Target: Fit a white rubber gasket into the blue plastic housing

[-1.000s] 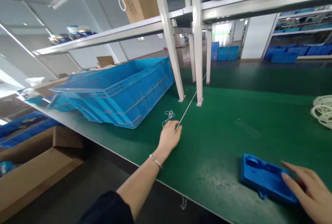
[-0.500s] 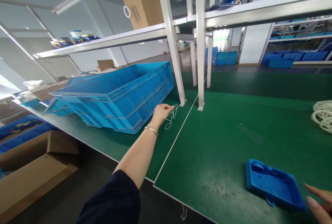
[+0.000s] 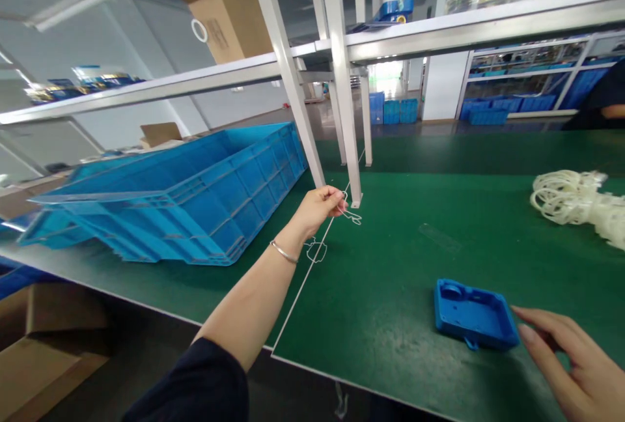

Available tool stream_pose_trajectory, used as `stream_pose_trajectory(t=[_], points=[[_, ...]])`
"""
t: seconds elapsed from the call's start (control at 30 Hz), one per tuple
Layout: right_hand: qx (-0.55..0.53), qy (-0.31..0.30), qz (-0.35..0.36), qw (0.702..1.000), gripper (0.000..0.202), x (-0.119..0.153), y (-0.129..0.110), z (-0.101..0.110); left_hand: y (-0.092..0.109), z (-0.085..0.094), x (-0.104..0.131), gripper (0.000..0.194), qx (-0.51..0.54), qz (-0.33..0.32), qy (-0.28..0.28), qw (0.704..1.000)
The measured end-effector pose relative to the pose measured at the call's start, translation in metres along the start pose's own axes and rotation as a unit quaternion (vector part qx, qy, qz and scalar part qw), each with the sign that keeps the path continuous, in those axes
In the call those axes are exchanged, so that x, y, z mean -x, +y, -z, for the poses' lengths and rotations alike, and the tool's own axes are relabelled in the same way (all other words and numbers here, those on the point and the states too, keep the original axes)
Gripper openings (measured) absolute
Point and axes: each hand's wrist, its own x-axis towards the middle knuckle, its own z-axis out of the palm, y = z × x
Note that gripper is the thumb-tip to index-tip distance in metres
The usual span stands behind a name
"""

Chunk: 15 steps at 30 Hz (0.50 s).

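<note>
Left hand (image 3: 319, 206) raised above the green table (image 3: 390, 331), fingers pinched on a thin white cord (image 3: 352, 215). Part of the cord sticks out past the fingertips near the foot of a white shelf post (image 3: 342, 83); another loop hangs below the wrist, over the pale seam between two table mats. A thin bracelet (image 3: 284, 253) on the left wrist, dark sleeve at the elbow.

Right hand (image 3: 573, 363) at the lower right, fingers spread and loose, gripping nothing, fingertips just beside the near right corner of a flat blue plastic part (image 3: 471, 314); touching or only close, cannot tell. The part lies flat on the table, open side up, with a round recess at its far left corner.

A large blue crate (image 3: 195, 194) tilted on the table at the left, resting on stacked ones. A heap of white coiled cords (image 3: 571, 200) at the far right. A cardboard box (image 3: 229, 12) on the upper shelf, print on its side too small to read. A blue-and-white carton (image 3: 398, 0) farther along, label unreadable. Another person's arm (image 3: 610, 93) at the right edge.
</note>
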Motion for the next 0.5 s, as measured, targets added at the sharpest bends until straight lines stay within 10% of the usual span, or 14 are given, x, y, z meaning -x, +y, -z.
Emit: stream_pose_trajectory(t=[0.13,0.3,0.5], points=[[-0.198,-0.016,-0.042,0.979,0.041,-0.004,-0.048,-0.003,0.031,-0.064,0.033,0.029,0.135,0.015,-0.119,0.984],[-0.498,-0.089,-0.041,0.862,0.06,-0.014,-0.099,-0.019,0.048,-0.143,0.083,0.032,0.236,0.051,-0.211,0.947],[-0.534,-0.063,-0.06,0.841,0.039,-0.001,-0.101,-0.024,0.051,-0.187,0.117,0.028,0.272,0.057,-0.202,0.939]])
